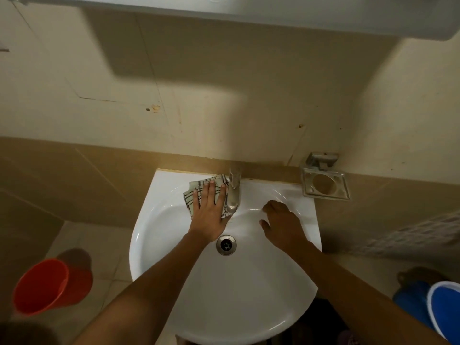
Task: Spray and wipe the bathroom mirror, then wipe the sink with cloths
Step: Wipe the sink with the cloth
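Observation:
A white sink [261, 307] is fixed to the tiled wall below me, with a round metal drain [226, 244] in its bowl. My left hand [210, 212] lies flat with straight fingers on a checked cloth [193, 191], pressing it against the sink's back left ledge beside the metal tap [234, 192]. My right hand [282, 224] rests on the sink's right side near the tap, fingers bent downward, holding nothing that I can see. Along the top edge runs the underside of the mirror cabinet [249, 11].
A metal soap holder [324, 181] is mounted on the wall right of the sink. An orange bucket [52, 285] stands on the floor at the left. A blue bucket [433, 310] sits at the lower right.

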A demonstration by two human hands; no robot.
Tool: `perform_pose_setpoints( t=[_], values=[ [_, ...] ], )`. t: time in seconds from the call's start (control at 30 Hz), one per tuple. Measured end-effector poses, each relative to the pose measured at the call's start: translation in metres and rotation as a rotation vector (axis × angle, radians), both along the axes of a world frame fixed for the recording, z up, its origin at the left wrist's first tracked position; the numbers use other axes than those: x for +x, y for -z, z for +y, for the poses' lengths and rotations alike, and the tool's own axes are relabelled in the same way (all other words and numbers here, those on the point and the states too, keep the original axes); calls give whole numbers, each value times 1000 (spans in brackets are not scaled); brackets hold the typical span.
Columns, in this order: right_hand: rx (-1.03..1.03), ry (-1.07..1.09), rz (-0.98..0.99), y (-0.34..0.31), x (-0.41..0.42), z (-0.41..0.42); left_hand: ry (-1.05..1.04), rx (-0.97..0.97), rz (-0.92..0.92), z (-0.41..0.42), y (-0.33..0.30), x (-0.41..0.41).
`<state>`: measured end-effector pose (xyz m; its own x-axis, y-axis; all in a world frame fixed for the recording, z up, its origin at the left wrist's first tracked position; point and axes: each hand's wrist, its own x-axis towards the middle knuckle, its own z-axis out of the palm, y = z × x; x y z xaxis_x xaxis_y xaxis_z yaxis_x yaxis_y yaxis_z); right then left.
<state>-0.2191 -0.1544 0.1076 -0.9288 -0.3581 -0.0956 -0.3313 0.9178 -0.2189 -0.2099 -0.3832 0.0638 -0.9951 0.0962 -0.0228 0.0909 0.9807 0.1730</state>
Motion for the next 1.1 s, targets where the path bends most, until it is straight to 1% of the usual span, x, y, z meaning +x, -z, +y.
perform_pose_setpoints(
  t=[0.07,0.13,0.2,0.27,0.37,0.47,0.63,0.7,0.8,1.0,1.1],
  values=[
    [-2,15,17,1,0,-3,96,-52,17,-13,-1,1],
    [-9,34,35,3,1,-6,236,-133,27,-34,-3,-2],
    [-24,49,55,6,2,-8,348,-197,-11,-57,-6,-8],
    [-29,60,67,7,3,-8,379,-217,-35,-77,-8,-14],
    [-37,61,90,9,5,-10,329,-203,-45,-98,-13,-16],
    [-41,62,90,7,7,-11,269,-192,-8,-116,-14,-11],
    [-15,18,55,1,11,-4,42,-111,18,-135,-9,3],
    [13,34,46,2,15,4,-1,-82,49,-127,-7,17],
    [34,92,50,6,24,22,32,-6,80,-97,0,38],
    [103,116,63,3,35,51,211,83,-8,-10,9,52],
    [100,136,74,2,38,63,212,108,-31,25,6,50]
  ],
)
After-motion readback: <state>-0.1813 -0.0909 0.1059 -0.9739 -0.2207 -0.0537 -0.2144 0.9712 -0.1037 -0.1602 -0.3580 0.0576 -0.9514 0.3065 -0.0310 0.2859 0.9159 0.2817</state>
